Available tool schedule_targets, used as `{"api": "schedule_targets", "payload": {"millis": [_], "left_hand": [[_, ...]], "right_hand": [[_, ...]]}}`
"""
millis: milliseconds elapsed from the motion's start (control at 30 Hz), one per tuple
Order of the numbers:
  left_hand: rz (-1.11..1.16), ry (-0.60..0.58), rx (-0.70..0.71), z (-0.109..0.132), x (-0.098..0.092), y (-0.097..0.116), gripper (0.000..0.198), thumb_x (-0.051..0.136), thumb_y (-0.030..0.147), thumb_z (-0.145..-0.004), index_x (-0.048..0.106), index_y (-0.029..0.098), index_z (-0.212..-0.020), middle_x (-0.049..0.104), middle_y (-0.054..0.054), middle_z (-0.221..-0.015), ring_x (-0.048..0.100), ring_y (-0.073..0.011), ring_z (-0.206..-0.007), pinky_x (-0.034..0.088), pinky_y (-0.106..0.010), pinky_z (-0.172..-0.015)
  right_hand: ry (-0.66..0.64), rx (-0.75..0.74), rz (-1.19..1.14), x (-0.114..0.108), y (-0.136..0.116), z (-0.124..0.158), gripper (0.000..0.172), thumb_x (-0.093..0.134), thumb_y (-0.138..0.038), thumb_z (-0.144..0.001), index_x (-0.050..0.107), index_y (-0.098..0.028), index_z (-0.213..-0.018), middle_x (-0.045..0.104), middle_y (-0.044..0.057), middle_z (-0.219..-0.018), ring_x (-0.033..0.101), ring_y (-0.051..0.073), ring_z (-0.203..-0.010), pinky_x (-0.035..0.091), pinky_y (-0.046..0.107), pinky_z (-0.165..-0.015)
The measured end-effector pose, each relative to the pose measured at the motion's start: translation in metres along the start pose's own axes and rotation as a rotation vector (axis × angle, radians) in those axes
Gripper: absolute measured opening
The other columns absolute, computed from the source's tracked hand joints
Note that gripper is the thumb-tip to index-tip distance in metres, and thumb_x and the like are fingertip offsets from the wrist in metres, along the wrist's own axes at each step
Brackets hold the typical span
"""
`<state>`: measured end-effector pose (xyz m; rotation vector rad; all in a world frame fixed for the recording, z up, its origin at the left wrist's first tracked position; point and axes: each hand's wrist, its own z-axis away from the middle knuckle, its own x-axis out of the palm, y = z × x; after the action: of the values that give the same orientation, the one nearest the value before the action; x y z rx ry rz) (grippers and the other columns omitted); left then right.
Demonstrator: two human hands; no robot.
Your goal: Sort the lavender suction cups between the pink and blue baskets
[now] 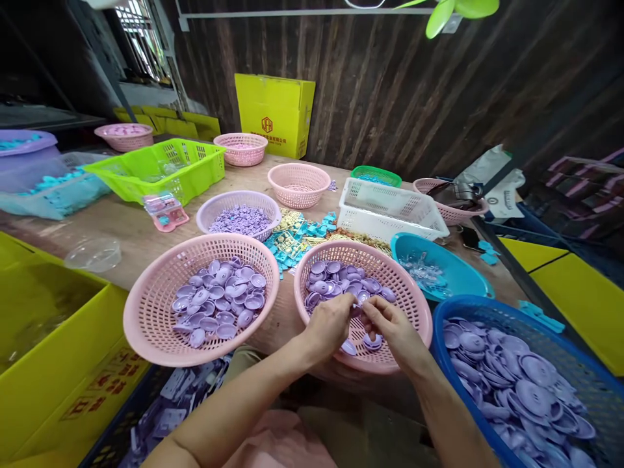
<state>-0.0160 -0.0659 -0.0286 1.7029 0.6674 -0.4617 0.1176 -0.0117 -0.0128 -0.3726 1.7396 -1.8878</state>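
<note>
My left hand (330, 323) and my right hand (394, 326) meet over the near side of a pink basket (423, 318). Fingertips of both are pinched together on a small purple plastic piece (357, 306), mostly covered by the fingers. Oval purple plastic pieces (336, 276) lie heaped at that basket's far side, and a few (373, 342) rest beneath my hands. To the left, a second pink basket (146, 312) holds similar shallow oval pieces (219, 296). At the right, a blue basket (441, 325) is piled with larger purple oval pieces (531, 383).
Behind the pink baskets stand a lilac basket (202, 218) of small purple parts, loose blue and yellow parts (297, 237), and a white crate (390, 218). A teal basin (475, 279) holds clear parts. A yellow carton (58, 377) flanks the left side.
</note>
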Motion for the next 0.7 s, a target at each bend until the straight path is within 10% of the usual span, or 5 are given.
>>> {"api": "schedule_targets", "payload": {"millis": [167,400,700], "left_hand": [[-0.028,-0.040,0.010,0.004,-0.002,-0.001,0.024,0.038,0.008,-0.082,0.056,0.015,-0.098,0.065,-0.010,-0.091,0.061,-0.0203,-0.081,0.043,-0.027,-0.069],[0.004,-0.044,-0.123,0.003,-0.014,0.008,0.021,0.038,0.014,-0.085,0.059,0.015,-0.089,0.064,-0.006,-0.074,0.059,-0.0181,-0.067,0.039,-0.025,-0.061],[-0.125,-0.090,-0.168,0.005,-0.021,0.017,0.023,0.037,0.012,-0.084,0.058,0.016,-0.092,0.067,-0.005,-0.081,0.062,-0.0179,-0.076,0.041,-0.025,-0.067]], "right_hand": [[-0.063,0.010,0.101,-0.006,-0.008,0.002,0.033,0.059,-0.049,-0.071,0.051,-0.017,-0.066,0.043,-0.005,-0.052,0.040,0.008,-0.044,0.032,0.021,-0.042],[0.306,-0.375,0.483,0.017,-0.018,0.019,0.018,0.050,-0.030,-0.078,0.053,-0.020,-0.065,0.053,-0.001,-0.059,0.046,0.012,-0.054,0.038,0.025,-0.055],[0.375,-0.638,0.675,0.030,-0.018,0.021,0.019,0.048,-0.017,-0.081,0.049,-0.019,-0.063,0.048,-0.003,-0.057,0.043,0.009,-0.051,0.035,0.021,-0.053]]}}
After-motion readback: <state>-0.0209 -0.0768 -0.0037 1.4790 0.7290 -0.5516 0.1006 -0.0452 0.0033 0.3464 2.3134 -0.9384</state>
